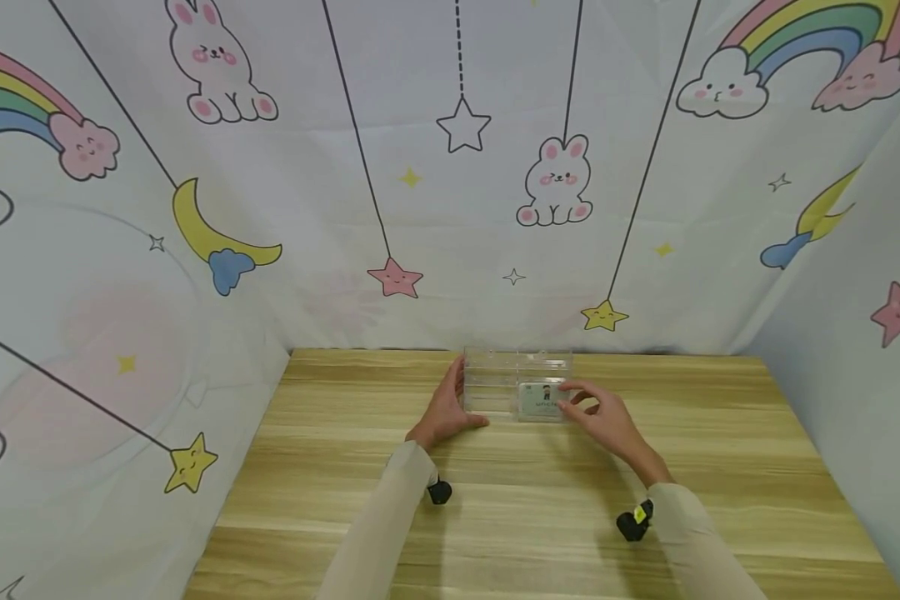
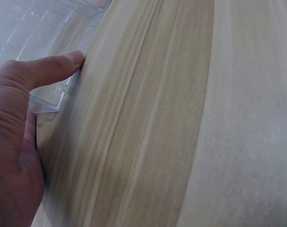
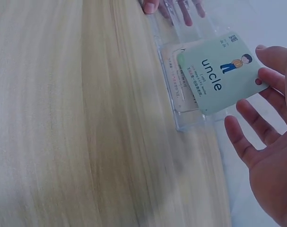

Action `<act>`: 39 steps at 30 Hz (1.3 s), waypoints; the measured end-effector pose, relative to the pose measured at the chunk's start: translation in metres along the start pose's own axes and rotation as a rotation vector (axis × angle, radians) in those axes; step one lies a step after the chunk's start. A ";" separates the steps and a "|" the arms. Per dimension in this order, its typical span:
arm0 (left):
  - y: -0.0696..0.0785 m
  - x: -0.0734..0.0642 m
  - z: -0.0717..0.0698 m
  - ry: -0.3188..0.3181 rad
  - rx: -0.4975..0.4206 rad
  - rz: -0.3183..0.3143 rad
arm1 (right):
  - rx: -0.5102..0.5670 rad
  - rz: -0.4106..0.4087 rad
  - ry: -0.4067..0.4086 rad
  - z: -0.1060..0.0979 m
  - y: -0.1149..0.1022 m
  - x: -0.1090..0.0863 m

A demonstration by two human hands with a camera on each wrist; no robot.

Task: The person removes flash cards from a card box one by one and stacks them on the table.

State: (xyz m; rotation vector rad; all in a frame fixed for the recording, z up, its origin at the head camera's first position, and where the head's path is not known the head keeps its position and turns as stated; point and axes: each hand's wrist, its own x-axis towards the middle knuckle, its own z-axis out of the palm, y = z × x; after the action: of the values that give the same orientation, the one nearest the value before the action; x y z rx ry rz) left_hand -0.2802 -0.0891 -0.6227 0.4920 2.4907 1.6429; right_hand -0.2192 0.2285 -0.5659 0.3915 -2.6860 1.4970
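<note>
A clear plastic box (image 1: 491,382) with divided compartments stands at the back of the wooden table. My left hand (image 1: 447,410) braces its near left corner, fingers stretched along the left side and thumb (image 2: 63,66) straight against the front edge. With thumb and fingertips my right hand (image 1: 606,417) pinches the right edge of a pale green flash card (image 3: 228,87), printed "uncle" with a small figure. This card lies tilted over the front right compartment. Beneath it, partly covered, is another pale printed card (image 3: 172,81) inside the box. My other right fingers spread loosely below the card.
Behind the table (image 1: 525,508) hangs a white cloth backdrop (image 1: 465,217) printed with rabbits, stars and rainbows; it also closes off the left and right sides. The box stands close to the table's back edge. A small black device is on each wrist.
</note>
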 end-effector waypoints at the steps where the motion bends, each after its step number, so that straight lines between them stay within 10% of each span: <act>1: 0.000 0.000 0.000 0.000 0.000 0.000 | 0.005 0.004 0.008 -0.001 0.000 0.000; 39: -0.004 0.002 0.000 -0.009 0.018 -0.022 | 0.117 0.080 -0.201 -0.003 0.022 -0.041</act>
State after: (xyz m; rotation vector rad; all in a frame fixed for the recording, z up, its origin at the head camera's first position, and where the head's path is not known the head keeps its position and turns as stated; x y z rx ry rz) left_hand -0.2832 -0.0895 -0.6263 0.4715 2.4977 1.6077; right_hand -0.1853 0.2506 -0.5891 0.4687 -2.8032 1.7305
